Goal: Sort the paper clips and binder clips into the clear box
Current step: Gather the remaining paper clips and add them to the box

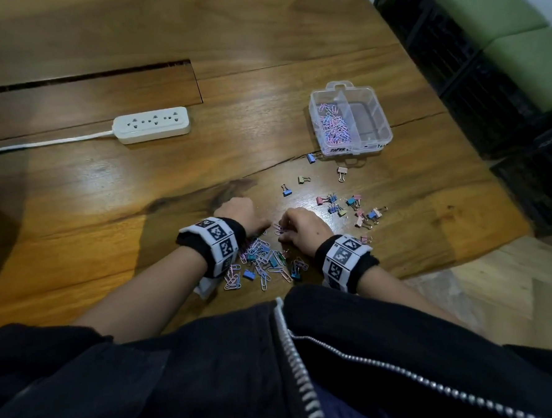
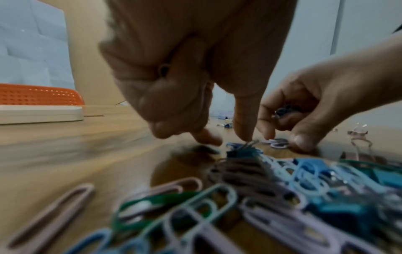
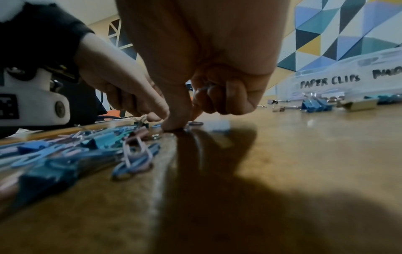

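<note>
- Black jacket [image 1: 213, 374] with a silver zip fills the nearest part of the head view, and both forearms reach out from it over the wooden table [image 1: 74, 205].
- Each wrist wears a black band with white coded tags.
- Between the wrists lies a mixed heap of paper clips [image 1: 258, 258], pink, blue and lilac, with a few blue and teal binder clips tangled in it.
- Left hand [image 1: 241, 215] hangs over the heap's far edge with its outer fingers curled into the palm; its thumb and forefinger tips [image 2: 243, 134] reach down to the wire handle of a teal binder clip [image 2: 241, 152]. Whether they have hold of it cannot be told.
- Right hand [image 1: 301, 228] sits just beside the left, thumb tip pressed on the table. Its curled fingers [image 3: 222, 98] keep several paper clips bunched in the palm, and more lie under the fingertips.
- To the right of the hands, a scatter of small binder clips [image 1: 352, 207] in pink, blue and yellow lies loose, with a few strays further out towards the box.
- Further off stands the clear box [image 1: 382, 118], lid off, divided in two: the left compartment, lettered "PAPER CLIPS", holds a pile of paper clips; the right one looks bare.
- Far left, a white power strip [image 1: 151, 124] lies with its cable running off the edge.
</note>
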A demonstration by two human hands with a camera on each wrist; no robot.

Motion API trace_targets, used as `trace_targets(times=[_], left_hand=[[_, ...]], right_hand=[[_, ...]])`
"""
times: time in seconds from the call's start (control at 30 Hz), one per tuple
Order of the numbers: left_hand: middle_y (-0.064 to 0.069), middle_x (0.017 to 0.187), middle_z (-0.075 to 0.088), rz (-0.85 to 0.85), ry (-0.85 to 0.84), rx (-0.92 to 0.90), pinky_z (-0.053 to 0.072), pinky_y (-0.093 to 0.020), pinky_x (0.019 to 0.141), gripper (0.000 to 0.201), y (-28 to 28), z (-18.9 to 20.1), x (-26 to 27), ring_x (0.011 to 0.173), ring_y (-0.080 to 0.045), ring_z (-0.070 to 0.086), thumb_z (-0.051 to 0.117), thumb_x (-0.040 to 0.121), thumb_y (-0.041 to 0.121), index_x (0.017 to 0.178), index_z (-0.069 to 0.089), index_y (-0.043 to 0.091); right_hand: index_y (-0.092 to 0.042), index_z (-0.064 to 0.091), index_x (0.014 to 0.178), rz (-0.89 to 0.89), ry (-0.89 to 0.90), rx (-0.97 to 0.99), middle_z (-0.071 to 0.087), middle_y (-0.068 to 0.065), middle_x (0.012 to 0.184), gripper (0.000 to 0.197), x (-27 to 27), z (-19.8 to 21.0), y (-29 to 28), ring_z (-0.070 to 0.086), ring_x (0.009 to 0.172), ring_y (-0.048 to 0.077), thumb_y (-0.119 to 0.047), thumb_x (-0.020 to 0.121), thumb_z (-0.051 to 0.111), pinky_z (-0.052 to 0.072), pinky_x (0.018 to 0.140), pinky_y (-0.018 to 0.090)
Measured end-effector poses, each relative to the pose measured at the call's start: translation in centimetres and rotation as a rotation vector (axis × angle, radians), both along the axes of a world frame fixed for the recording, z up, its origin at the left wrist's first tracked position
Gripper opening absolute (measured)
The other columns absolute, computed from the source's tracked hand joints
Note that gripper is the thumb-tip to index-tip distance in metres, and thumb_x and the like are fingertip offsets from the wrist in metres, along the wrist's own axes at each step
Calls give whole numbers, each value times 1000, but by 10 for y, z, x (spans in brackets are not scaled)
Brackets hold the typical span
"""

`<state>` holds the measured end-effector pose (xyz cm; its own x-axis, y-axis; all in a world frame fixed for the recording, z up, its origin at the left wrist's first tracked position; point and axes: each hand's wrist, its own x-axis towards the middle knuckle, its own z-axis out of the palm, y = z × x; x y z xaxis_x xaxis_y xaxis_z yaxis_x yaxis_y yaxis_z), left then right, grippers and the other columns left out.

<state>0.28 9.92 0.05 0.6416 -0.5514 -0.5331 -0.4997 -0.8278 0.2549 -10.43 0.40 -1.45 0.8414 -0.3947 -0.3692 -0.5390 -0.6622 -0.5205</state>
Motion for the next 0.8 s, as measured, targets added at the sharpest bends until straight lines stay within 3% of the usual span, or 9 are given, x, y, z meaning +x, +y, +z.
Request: trace_targets(times=[0.13,0.23,0.37,0.47,0.53,0.6,0.67,0.73,0.8], left_hand=[[-11,94,63,-57,-36,43,46,-30,69,29,-7,1,-6,89,-28,62,55,89,33,91,61,5],[-15,96,64,-84,-19,57,46,-31,67,17,-10,-2,-11,88,-30,62,52,90,14,89,62,1],[-9,83,55,-115,25,58,43,-29,63,30,-6,-4,-17,76,-24,53,48,91,23,65,49,8],[-10,83,52,-27,116,-66,42,-31,68,31,-4,-8,-13,77,-24,50,40,94,27,82,57,3],[-6,68,49,169,318,-252,36,-26,58,29,-6,-9,-6,62,-20,46,38,93,19,70,50,7],[1,46,41,502,752,-511,25,-16,40,27,-9,-6,1,37,-10,33,34,86,9,59,35,12],[4,41,41,726,1103,-708,18,-8,30,22,-10,-1,8,29,-6,26,30,80,5,60,30,15],[3,46,42,725,1220,-793,18,-9,27,17,-16,11,10,32,-6,29,31,75,5,61,30,16],[3,46,43,710,1237,-820,18,-10,26,14,-30,18,13,33,-6,30,31,73,5,63,33,15]], right_hand=[[-12,57,98,38,76,-73,55,7,105,14,1,-3,4,54,91,21,-19,86,57,45,78,32],[-10,53,108,152,134,-168,52,11,112,26,1,-4,5,51,102,26,-14,83,59,46,84,36],[-5,51,106,170,128,-127,49,13,112,24,0,-2,2,48,101,24,-17,86,56,41,83,29],[-3,49,107,197,133,-103,47,14,115,24,-1,1,-1,49,101,25,-11,85,55,41,83,28],[-2,49,108,214,133,-84,47,16,117,27,-3,3,-2,50,104,27,-3,82,56,43,87,30],[0,51,105,175,111,-25,51,16,115,24,-8,7,-6,52,105,28,1,81,54,44,87,30],[-1,54,99,64,76,72,57,15,106,14,-15,11,-14,55,99,27,-1,84,54,44,77,26],[-6,53,91,-101,53,244,56,5,90,5,-25,15,-26,53,83,15,-7,86,55,38,66,19],[-11,50,83,-239,9,469,50,-3,80,8,-37,21,-44,47,73,6,-6,85,57,36,63,18]])
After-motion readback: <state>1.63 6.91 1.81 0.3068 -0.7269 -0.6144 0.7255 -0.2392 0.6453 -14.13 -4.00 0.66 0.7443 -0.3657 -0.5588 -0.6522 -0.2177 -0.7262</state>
